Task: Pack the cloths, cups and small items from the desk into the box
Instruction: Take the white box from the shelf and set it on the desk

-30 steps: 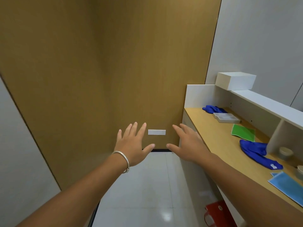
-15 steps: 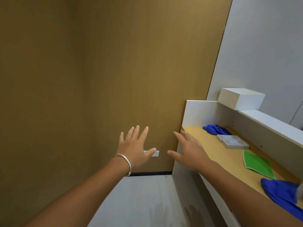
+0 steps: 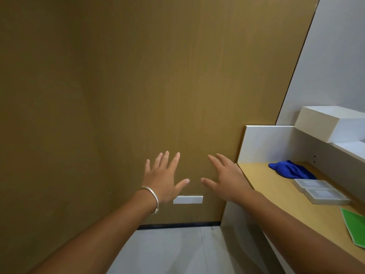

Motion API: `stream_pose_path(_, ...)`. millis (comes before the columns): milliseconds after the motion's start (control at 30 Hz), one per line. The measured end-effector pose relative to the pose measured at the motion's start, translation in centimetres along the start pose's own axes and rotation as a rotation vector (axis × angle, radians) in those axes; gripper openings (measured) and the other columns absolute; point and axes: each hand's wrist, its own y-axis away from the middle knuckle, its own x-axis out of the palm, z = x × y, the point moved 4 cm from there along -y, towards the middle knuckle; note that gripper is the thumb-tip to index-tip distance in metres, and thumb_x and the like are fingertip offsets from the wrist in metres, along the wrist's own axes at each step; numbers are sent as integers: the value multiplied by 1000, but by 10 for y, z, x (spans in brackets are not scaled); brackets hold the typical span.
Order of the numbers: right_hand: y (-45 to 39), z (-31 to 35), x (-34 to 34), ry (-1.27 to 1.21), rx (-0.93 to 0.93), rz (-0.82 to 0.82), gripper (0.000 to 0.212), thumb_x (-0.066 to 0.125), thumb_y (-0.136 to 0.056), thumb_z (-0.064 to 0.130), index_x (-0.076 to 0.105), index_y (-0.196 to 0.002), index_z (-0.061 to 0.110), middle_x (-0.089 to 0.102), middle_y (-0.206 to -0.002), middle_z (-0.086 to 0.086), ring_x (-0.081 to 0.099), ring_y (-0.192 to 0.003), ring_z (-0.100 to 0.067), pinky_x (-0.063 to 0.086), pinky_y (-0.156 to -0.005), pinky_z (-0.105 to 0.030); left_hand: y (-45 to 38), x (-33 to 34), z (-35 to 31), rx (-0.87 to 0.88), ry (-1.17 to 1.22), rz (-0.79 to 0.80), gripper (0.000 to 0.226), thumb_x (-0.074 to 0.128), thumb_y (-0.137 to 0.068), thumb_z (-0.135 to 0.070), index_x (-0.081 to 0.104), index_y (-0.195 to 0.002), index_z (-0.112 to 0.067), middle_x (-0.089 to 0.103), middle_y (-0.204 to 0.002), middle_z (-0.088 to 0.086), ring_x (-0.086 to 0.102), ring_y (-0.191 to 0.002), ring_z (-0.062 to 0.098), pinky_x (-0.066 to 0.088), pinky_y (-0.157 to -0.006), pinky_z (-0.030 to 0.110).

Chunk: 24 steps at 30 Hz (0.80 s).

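My left hand (image 3: 165, 177), with a silver bracelet at the wrist, and my right hand (image 3: 227, 179) are both stretched out in front of me, fingers spread, holding nothing. They hover before a brown wall, left of the wooden desk (image 3: 276, 186). On the desk lie a crumpled blue cloth (image 3: 292, 171) at the far end, a clear plastic case (image 3: 321, 193) nearer, and a green cloth (image 3: 355, 226) at the right edge of the view. A white box (image 3: 327, 123) sits on the shelf above the desk.
A brown wood-panel wall (image 3: 138, 86) fills most of the view, with a small white plate (image 3: 188, 199) low on it. White floor (image 3: 167, 252) lies below. The desk's white side panel (image 3: 264, 143) stands at its far end.
My view has swung up and to the left, so the nearer blue cloth, light blue cloth and cups have left the frame. Both hands stay spread and empty.
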Motion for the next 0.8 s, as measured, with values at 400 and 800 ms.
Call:
stream_pose_path(400,-215,-112,11,17,66,-86,81,49,-83,67,17,-150,36,21,-158,0,20,-144,-22,24,-115,-49,-249,44,-3,50,19,-69,86,28,-81,-76,-3,-151,-36,1,-162,3,-3,-148,19,0,-116,52)
stream_pose_path(800,-256,-303,-10,133,476,-166,80,50,-85,63,19,-151,30,21,-158,-3,17,-144,-20,19,-116,-46,-444,142,-162,461,159,53,85,30,-83,-75,-5,-150,-37,-1,-162,2,-5,-148,17,-1,-117,50)
